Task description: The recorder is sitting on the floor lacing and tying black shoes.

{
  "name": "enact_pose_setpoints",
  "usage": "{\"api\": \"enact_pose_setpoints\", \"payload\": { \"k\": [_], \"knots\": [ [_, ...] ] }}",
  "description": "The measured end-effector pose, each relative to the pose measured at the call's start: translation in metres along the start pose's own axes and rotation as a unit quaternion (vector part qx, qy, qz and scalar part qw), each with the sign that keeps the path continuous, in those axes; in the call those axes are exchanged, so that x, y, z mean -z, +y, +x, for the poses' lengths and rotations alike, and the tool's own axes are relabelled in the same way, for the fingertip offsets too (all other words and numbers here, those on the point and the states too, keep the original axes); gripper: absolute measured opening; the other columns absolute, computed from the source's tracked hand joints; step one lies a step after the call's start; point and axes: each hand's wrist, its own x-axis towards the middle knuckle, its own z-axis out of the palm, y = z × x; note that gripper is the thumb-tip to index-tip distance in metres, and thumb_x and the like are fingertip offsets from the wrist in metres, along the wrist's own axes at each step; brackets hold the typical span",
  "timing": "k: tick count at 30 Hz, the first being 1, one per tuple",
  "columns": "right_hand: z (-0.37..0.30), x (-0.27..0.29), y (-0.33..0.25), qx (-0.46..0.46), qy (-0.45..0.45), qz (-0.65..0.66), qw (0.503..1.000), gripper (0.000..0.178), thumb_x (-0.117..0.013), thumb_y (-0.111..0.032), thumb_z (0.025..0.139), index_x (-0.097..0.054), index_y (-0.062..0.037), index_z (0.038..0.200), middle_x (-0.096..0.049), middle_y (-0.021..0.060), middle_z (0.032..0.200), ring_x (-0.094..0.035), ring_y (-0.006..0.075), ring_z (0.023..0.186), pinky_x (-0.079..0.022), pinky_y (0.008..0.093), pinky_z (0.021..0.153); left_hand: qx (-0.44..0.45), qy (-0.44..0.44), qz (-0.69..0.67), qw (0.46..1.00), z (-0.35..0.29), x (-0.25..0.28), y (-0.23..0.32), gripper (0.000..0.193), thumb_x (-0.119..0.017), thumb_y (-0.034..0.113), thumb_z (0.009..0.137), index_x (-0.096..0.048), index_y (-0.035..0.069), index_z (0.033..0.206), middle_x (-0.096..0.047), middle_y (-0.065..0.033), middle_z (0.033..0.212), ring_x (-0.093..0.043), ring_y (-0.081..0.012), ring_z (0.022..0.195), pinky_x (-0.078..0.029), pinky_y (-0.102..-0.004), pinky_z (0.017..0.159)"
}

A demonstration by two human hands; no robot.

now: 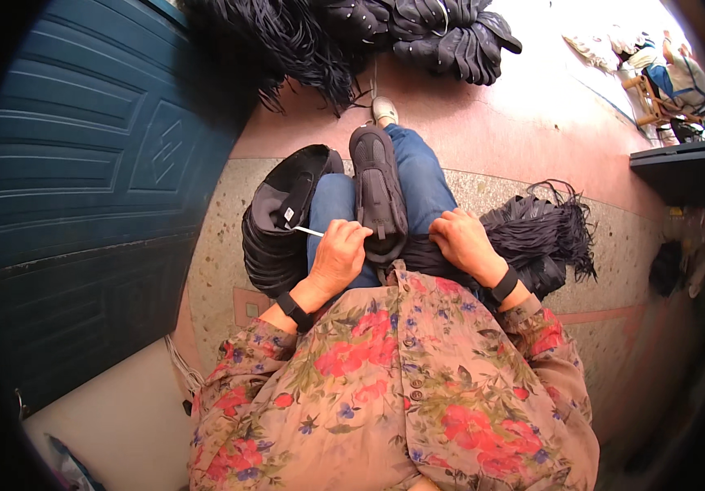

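Observation:
A black shoe upper [379, 180] lies lengthwise over my lap, its toe pointing away and its heel opening towards me. My left hand [342, 252] is closed at the heel's left edge, fingertips pinching there. From a white tag in the stack of black uppers [275, 245] on the left, a thin white strip [309, 232] runs to this hand; how it ends is hidden. My right hand [463, 241] is closed, fingers pressed together over dark material [426, 254] right of the heel. What exactly it grips cannot be made out.
Bundles of black uppers [451, 37] and long black laces [287, 49] lie on the floor ahead. Another laced bundle [541, 233] sits by my right leg. A dark blue-green panelled door [99, 164] stands on the left. Far right, a person sits on a wooden chair [647, 94].

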Motion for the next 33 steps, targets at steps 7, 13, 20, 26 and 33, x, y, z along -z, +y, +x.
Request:
{"api": "enact_pose_setpoints", "payload": {
  "k": [7,13,20,26,33],
  "knots": [
    [-0.001,0.003,0.007,0.025,-0.026,-0.002,0.999,0.01,-0.06,-0.01,0.071,-0.061,-0.008,0.081,-0.056,0.008,0.071,-0.053,0.027,0.076,-0.041,0.037,0.072,0.04,-0.075,-0.112,0.99,0.031,-0.02,0.003,0.012,-0.054,0.005,0.076,-0.058,0.002,0.087,-0.057,-0.012,0.077,-0.054,-0.0292,0.077,-0.045,-0.0363,0.068],
    [0.001,0.016,0.003,0.083,0.011,-0.07,0.994,0.02,-0.054,-0.007,0.069,-0.054,-0.0057,0.089,-0.048,0.0096,0.077,-0.049,0.0256,0.078,-0.041,0.0348,0.069,0.025,-0.113,-0.095,0.989,0.04,-0.035,0.017,0.015,-0.057,0.007,0.074,-0.059,0.003,0.088,-0.056,-0.0112,0.081,-0.054,-0.0287,0.083,-0.045,-0.0365,0.073],
    [0.02,0.156,-0.058,0.116,0.209,-0.155,0.959,0.035,-0.049,0.004,0.068,-0.051,-0.0002,0.103,-0.047,0.0118,0.083,-0.049,0.0262,0.079,-0.042,0.0354,0.069,0.091,-0.21,-0.444,0.866,0.075,-0.006,0.04,0.013,-0.05,0.012,0.086,-0.055,0.002,0.08,-0.055,-0.0036,0.069,-0.052,-0.0127,0.067,-0.042,-0.0257,0.064],
    [-0.005,0.188,-0.043,0.086,0.352,-0.185,0.914,0.031,-0.057,0.013,0.069,-0.056,0.0012,0.098,-0.053,0.0126,0.08,-0.051,0.026,0.072,-0.042,0.0335,0.063,0.136,-0.31,-0.462,0.82,0.087,0.089,0.048,0.015,-0.05,0.012,0.087,-0.057,-0.002,0.089,-0.054,-0.0007,0.068,-0.049,-0.0059,0.062,-0.039,-0.0195,0.057],
    [-0.042,0.234,-0.029,0.045,0.439,-0.322,0.838,0.027,-0.057,0.011,0.073,-0.06,0.0009,0.098,-0.057,0.0131,0.086,-0.055,0.0244,0.08,-0.045,0.0336,0.071,0.192,-0.329,-0.492,0.783,0.06,0.08,0.036,0.018,-0.053,0.015,0.087,-0.057,-0.002,0.088,-0.055,-0.0002,0.067,-0.05,-0.0063,0.061,-0.042,-0.0212,0.058]
  ]
}}
